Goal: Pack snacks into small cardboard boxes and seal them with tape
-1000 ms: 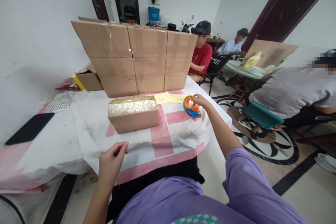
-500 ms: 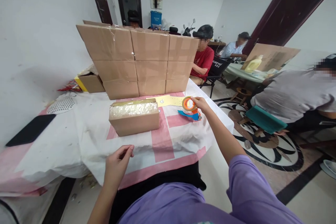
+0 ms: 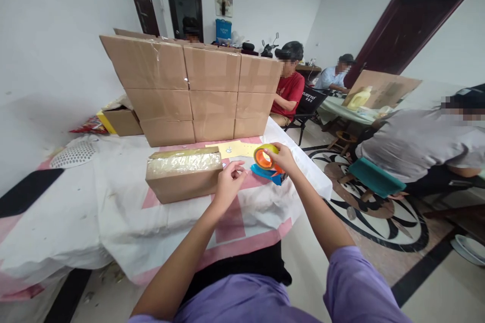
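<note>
My right hand [image 3: 283, 158] grips an orange and blue tape dispenser [image 3: 265, 162] with a roll of tape, lifted just above the table. My left hand [image 3: 228, 182] hovers close to it, fingers curled in a pinch beside the right end of a small brown carton [image 3: 184, 174]. That carton lies on the white and pink tablecloth [image 3: 125, 212], its top covered in shiny clear tape. A yellow sheet [image 3: 234, 148] lies flat behind the carton.
A wall of stacked brown cartons [image 3: 193, 90] stands at the table's far side, with an open box [image 3: 119, 118] to its left. Other people sit at tables on the right, the nearest in a grey shirt [image 3: 417, 136]. A patterned floor lies beyond the table's right edge.
My left hand has risen from the table's near edge and come forward to the dispenser. My right hand has lifted the dispenser slightly and drawn it closer.
</note>
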A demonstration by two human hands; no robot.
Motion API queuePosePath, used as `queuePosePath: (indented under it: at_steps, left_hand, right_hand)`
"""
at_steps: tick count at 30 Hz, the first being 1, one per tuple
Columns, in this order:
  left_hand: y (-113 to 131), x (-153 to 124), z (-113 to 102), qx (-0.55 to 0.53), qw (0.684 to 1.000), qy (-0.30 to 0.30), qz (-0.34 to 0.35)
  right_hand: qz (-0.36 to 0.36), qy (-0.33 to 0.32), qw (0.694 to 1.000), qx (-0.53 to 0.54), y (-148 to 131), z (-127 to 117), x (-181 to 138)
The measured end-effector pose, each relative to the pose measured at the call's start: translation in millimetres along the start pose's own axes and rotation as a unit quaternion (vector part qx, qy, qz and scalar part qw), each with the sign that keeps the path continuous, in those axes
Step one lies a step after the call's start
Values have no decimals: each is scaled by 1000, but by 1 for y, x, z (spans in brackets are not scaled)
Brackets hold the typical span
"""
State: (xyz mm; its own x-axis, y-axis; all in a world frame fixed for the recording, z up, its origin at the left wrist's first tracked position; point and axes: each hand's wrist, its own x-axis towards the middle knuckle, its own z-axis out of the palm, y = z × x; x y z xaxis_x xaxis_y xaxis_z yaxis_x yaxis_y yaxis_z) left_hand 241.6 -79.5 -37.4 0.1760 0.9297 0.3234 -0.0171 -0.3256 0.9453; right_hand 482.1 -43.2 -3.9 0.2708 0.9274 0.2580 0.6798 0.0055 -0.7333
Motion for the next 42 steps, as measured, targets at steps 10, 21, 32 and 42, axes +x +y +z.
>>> queuePosePath:
  at_steps: [10,21,32,42]
  left_hand:
    - [-21,-39,-33,-24,997,53,-46]
    - [12,-56,-68,9,995,92,-29]
    - [28,-72,-153,43,957,272,-88]
    - [28,-53,-192,267,911,304,78]
  right_hand:
    - [62,49,977,-198,-7,33,3]
    - [-342,-197,917,-55,-147,39,-74]
    - [-340,-123,927,102,-212,38,-48]
    - [-207,-364,905,70,-278,173,0]
